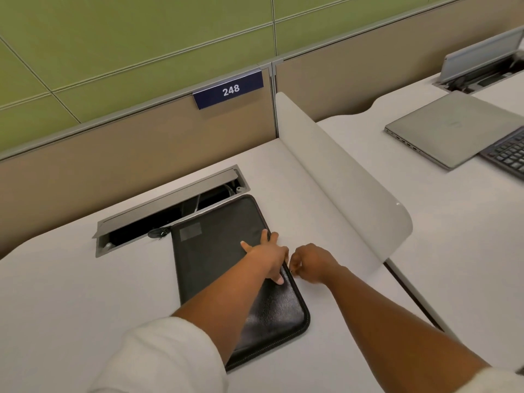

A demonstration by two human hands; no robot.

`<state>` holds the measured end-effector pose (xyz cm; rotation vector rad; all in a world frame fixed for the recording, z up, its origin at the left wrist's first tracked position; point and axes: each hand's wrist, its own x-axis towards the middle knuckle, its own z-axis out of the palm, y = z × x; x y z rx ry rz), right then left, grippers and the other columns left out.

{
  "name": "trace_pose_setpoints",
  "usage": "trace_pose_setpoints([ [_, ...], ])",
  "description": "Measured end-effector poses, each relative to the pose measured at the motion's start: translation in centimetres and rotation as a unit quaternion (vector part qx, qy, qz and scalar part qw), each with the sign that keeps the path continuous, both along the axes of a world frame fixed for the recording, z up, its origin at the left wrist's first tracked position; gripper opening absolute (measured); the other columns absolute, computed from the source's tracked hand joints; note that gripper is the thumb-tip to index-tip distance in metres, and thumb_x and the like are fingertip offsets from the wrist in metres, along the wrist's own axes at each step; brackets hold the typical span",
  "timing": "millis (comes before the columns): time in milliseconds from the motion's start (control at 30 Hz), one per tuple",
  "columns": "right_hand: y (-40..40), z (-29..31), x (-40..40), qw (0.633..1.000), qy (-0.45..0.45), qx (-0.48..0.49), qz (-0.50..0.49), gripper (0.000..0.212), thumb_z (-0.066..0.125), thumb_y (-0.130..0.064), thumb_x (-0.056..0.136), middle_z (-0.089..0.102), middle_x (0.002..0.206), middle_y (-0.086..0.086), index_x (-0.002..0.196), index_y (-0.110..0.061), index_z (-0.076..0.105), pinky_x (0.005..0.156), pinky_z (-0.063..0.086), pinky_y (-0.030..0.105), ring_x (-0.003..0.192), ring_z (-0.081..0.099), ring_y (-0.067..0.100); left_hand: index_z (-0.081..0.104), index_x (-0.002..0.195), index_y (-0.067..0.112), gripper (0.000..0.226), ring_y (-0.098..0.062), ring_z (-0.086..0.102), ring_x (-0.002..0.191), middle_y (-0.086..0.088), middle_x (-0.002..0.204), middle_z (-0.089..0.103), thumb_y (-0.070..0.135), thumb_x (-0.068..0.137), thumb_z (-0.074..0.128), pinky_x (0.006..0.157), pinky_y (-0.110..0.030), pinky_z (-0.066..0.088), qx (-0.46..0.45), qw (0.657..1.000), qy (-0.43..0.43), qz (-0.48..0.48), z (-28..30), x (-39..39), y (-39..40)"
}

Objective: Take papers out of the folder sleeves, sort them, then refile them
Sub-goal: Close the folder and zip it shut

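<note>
A black leather zip folder [215, 251] lies closed and flat on the white desk [71, 293], its far end touching the cable tray. My left hand [268, 256] rests on the folder's right side with fingers spread and straight, pressing it down. My right hand [307, 262] is just off the folder's right edge, its fingers curled and pinching something small at the zip line, probably the zip pull. No papers are in sight.
An open metal cable tray [170, 205] is sunk into the desk behind the folder. A curved white divider [340, 180] stands to the right. Beyond it, a closed grey laptop [453, 126] and a dark keyboard [507, 151] sit on the neighbouring desk.
</note>
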<state>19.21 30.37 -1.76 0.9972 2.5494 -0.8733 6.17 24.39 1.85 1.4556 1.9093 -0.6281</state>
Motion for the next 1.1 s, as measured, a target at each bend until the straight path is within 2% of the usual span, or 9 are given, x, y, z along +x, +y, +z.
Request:
trace_pose_setpoints([
  [167, -0.8, -0.1, 1.4, 0.997, -0.055, -0.021, 0.042, 0.013, 0.067, -0.017, 0.084, 0.071, 0.100, -0.005, 0.094, -0.022, 0.075, 0.080, 0.052, 0.029, 0.097, 0.063, 0.016, 0.046, 0.136, 0.023, 0.052, -0.034, -0.025, 0.149, -0.007, 0.164, -0.009, 0.027, 0.091, 0.071, 0.106, -0.082, 0.007, 0.006, 1.000, -0.013, 0.027, 0.0, 0.1, -0.3],
  [267, -0.9, -0.3, 2.6, 0.995, -0.077, -0.055, 0.043, 0.016, 0.070, -0.016, 0.080, 0.068, 0.091, -0.010, 0.091, -0.025, 0.076, 0.072, 0.046, 0.024, 0.092, 0.062, 0.013, 0.045, 0.137, 0.024, 0.051, -0.035, -0.023, 0.149, -0.007, 0.164, -0.011, 0.026, 0.092, 0.069, 0.107, -0.081, 0.006, 0.011, 0.999, -0.007, 0.030, 0.1, 0.3, -0.4],
  [367, -1.1, -0.2, 3.3, 0.997, -0.061, -0.054, 0.014, 0.017, 0.069, -0.018, 0.081, 0.070, 0.093, -0.011, 0.094, -0.026, 0.076, 0.074, 0.048, 0.023, 0.089, 0.060, 0.009, 0.048, 0.134, 0.027, 0.047, -0.034, -0.020, 0.150, -0.009, 0.164, -0.007, 0.026, 0.092, 0.069, 0.107, -0.081, 0.004, 0.012, 1.000, -0.004, 0.007, 0.2, 0.7, -0.7],
  [467, -1.6, -0.4, 3.6, 0.999, -0.040, -0.035, -0.001, 0.015, 0.067, -0.022, 0.085, 0.069, 0.102, -0.010, 0.095, -0.028, 0.075, 0.078, 0.048, 0.025, 0.098, 0.060, 0.012, 0.050, 0.136, 0.031, 0.050, -0.035, -0.016, 0.150, -0.011, 0.163, 0.001, 0.034, 0.090, 0.071, 0.107, -0.081, 0.002, -0.010, 0.999, 0.001, -0.045, 0.2, 1.9, -1.3],
  [600, -2.5, -0.8, 4.4, 0.999, -0.017, -0.037, -0.033, 0.012, 0.066, -0.023, 0.086, 0.065, 0.098, -0.009, 0.093, -0.028, 0.074, 0.081, 0.051, 0.029, 0.098, 0.060, 0.014, 0.050, 0.139, 0.030, 0.052, -0.037, -0.021, 0.149, -0.011, 0.163, 0.003, 0.036, 0.091, 0.069, 0.106, -0.081, 0.001, -0.031, 0.997, 0.013, -0.074, -0.2, 3.6, -1.8],
  [833, -4.1, -1.5, 7.1, 0.995, -0.003, -0.083, -0.057, 0.010, 0.070, -0.021, 0.082, 0.060, 0.082, -0.017, 0.082, -0.031, 0.071, 0.081, 0.052, 0.026, 0.092, 0.061, 0.011, 0.051, 0.135, 0.026, 0.043, -0.033, -0.026, 0.148, -0.009, 0.162, 0.002, 0.027, 0.095, 0.066, 0.105, -0.082, 0.003, -0.003, 0.999, -0.007, -0.031, -0.4, 3.7, -2.4],
  [1000, -5.4, -1.6, 7.9, 0.993, -0.001, -0.108, -0.048, 0.012, 0.068, -0.019, 0.080, 0.064, 0.081, -0.016, 0.082, -0.029, 0.074, 0.085, 0.055, 0.030, 0.093, 0.064, 0.012, 0.050, 0.133, 0.027, 0.040, -0.031, -0.027, 0.148, -0.008, 0.162, -0.001, 0.024, 0.096, 0.064, 0.107, -0.081, 0.008, 0.010, 1.000, -0.025, 0.001, -0.7, 4.1, -3.5],
  [1100, -6.1, -2.0, 8.4, 0.985, 0.027, -0.136, -0.098, 0.011, 0.073, -0.018, 0.076, 0.068, 0.076, -0.017, 0.075, -0.029, 0.075, 0.083, 0.057, 0.029, 0.087, 0.068, 0.010, 0.049, 0.134, 0.029, 0.039, -0.032, -0.026, 0.148, -0.007, 0.163, -0.007, 0.021, 0.098, 0.062, 0.107, -0.081, 0.009, 0.028, 0.999, -0.025, 0.020, -0.8, 4.6, -4.2],
])
